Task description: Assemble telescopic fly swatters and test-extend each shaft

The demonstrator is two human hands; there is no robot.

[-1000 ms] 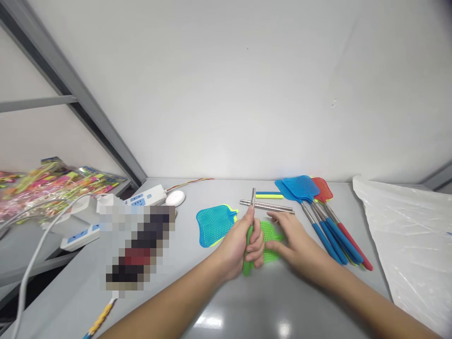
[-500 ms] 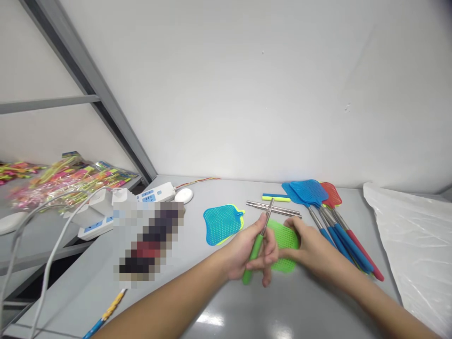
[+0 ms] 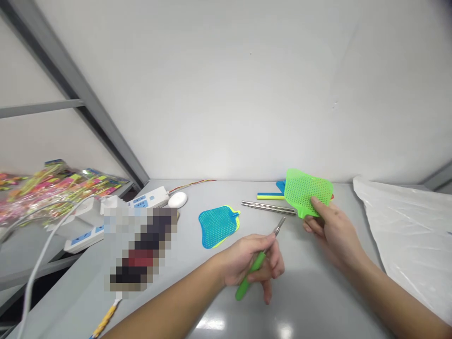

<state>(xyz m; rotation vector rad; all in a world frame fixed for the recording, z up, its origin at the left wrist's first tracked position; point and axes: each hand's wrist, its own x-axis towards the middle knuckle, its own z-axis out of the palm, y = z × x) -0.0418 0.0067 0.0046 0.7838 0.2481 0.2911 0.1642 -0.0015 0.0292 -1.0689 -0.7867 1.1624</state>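
My left hand point(image 3: 256, 263) is closed round a metal rod with a green grip point(image 3: 250, 277), a fly swatter handle; its bare metal tip points up and to the right. In my right hand point(image 3: 332, 226) a green mesh fly swatter head point(image 3: 306, 189) is pinched by its edge and held up off the table. Its short socket faces down toward the rod's tip, a small distance apart. To the left lie a blue swatter head point(image 3: 217, 228) and a yellow one beneath it. Several loose metal rods point(image 3: 268, 207) rest behind the hands.
Blue and yellow tubes point(image 3: 270, 197) lie at the back, partly behind the green head. White plastic sheeting point(image 3: 406, 235) covers the right side. On the left are power strips point(image 3: 150, 200), a white round puck point(image 3: 177, 200), cables and a blurred-out object point(image 3: 143, 249). Bagged colourful items point(image 3: 60, 188) lie beyond.
My right hand has lifted the green swatter head off the table, up and to the right, and it now hides the assembled swatters. My left hand has lowered slightly with the handle.
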